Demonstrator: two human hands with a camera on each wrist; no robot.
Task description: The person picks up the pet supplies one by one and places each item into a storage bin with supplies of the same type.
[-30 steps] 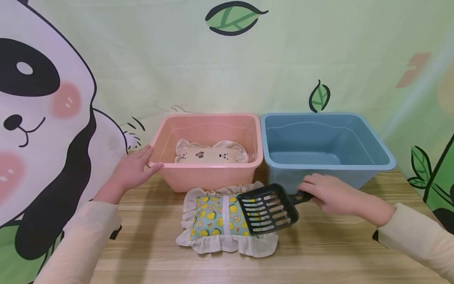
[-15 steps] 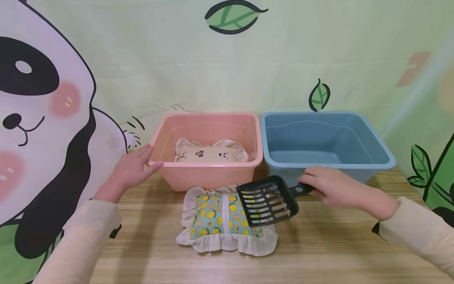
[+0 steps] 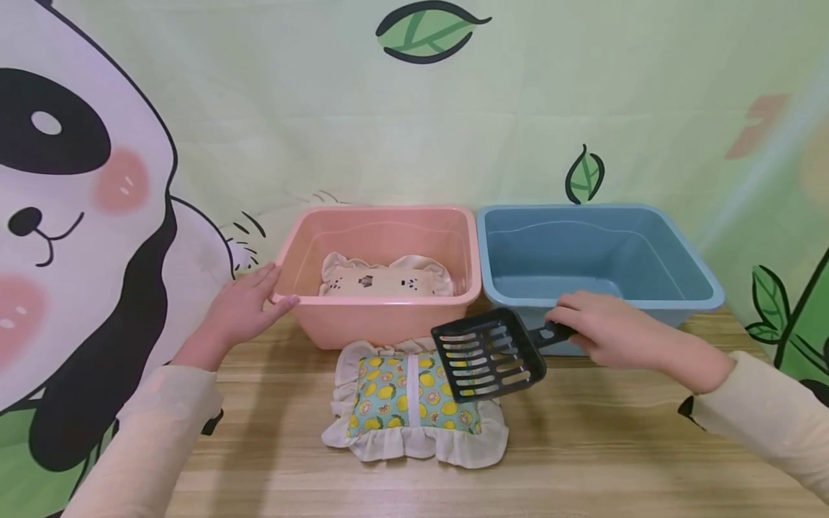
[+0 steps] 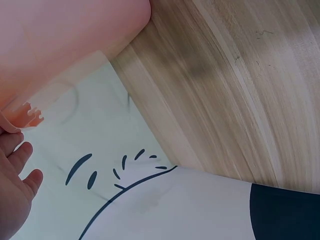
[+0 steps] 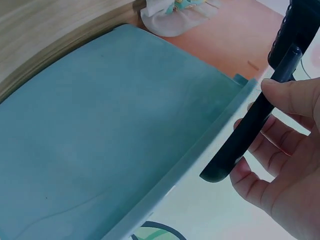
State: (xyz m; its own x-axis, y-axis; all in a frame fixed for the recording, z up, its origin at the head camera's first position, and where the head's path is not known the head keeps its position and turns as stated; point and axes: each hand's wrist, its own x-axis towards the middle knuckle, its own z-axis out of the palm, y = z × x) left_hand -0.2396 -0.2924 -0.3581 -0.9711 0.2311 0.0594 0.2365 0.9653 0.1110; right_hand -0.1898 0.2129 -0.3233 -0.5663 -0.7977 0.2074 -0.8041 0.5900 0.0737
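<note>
My right hand (image 3: 612, 332) grips the handle of a black litter scoop (image 3: 476, 363). The slotted head is tilted above a lemon-print pillow (image 3: 388, 396) with white ruffles, covering its right part from the head camera. Up close in the right wrist view, thumb and fingers hold the scoop's handle (image 5: 240, 135) beside the blue tub's wall (image 5: 115, 110). At the pink tub (image 3: 382, 324), my left hand (image 3: 236, 306) rests on the front left corner, fingers fairly straight and thumb at the rim. Inside that tub lies a cream ruffled pillow (image 3: 388, 280) with small animal faces.
The blue tub (image 3: 550, 244) stands right of the pink one, their rims nearly touching. Both sit at the back of a wooden table (image 3: 311, 478), before a panda-print cloth (image 3: 291, 93). The lemon-print pillow lies in front of the pink tub.
My right hand has risen with the litter scoop, lifting the slotted head higher over the lemon-print pillow. The left hand stays at the pink tub's corner.
</note>
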